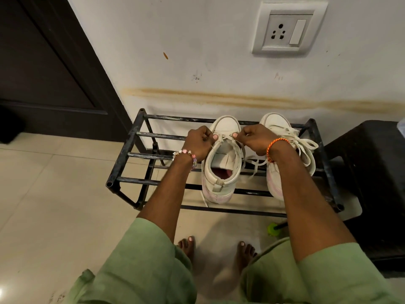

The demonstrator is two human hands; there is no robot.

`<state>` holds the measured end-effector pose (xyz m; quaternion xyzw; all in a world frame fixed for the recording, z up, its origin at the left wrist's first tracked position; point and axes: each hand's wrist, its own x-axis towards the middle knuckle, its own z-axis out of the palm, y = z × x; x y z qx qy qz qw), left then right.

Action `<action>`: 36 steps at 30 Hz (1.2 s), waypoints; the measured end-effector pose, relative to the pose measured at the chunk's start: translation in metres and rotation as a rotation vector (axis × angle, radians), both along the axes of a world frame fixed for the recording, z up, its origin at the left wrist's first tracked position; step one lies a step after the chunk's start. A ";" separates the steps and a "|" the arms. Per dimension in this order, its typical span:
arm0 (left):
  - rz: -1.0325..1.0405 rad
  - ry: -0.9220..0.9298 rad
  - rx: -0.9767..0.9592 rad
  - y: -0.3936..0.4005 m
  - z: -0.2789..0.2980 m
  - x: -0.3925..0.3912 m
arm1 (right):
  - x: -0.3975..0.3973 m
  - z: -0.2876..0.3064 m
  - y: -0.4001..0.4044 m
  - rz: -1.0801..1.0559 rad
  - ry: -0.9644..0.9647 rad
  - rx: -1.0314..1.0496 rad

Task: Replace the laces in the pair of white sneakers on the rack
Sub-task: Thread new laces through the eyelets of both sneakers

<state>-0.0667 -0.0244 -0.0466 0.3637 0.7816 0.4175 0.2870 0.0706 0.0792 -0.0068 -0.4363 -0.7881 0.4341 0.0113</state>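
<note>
**Lacing at the toe of the left sneaker**

I watched through the head camera as both hands worked at the front eyelets of the left sneaker (222, 159), which stood on the top bars of the rack (131, 150), toe toward the wall. My left hand (198, 142) was curled, thumb and fingers pinching a lace (237, 151) end at the shoe's left edge. My right hand (255, 139) pinched the other stretch of that lace just across the tongue. The two hands were near each other, apart only by the width of the eyelet row.

The right sneaker (282, 132) sat just beside it on the same rack, its lace threaded and its loose ends spilling over the outer side.

I judged the step in hand to be work on the lowest eyelets; whether the lace was going in or coming out I could not tell. The shoe's upper eyelets looked open and unlaced.

The next move, as I read it, called for evening the two ends, then crossing them upward one eyelet pair at a time, keeping the flat lace untwisted.
</note>
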 end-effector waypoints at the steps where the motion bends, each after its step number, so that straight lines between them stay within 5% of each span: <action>1: -0.002 0.035 -0.018 0.001 -0.001 0.000 | 0.001 0.000 0.001 0.005 0.007 -0.024; 11: 0.023 0.163 -0.100 -0.001 0.006 -0.002 | -0.004 -0.009 0.011 -0.079 0.014 -0.061; 17: 0.020 -0.005 -0.082 -0.004 0.008 -0.005 | -0.002 -0.001 0.006 -0.163 0.025 0.077; 27: 0.085 -0.091 0.008 -0.010 0.024 -0.011 | -0.006 0.015 -0.003 -0.219 0.224 0.033; 36: 0.016 0.055 -0.020 -0.012 0.024 -0.003 | -0.010 0.017 -0.018 -0.364 0.452 -0.125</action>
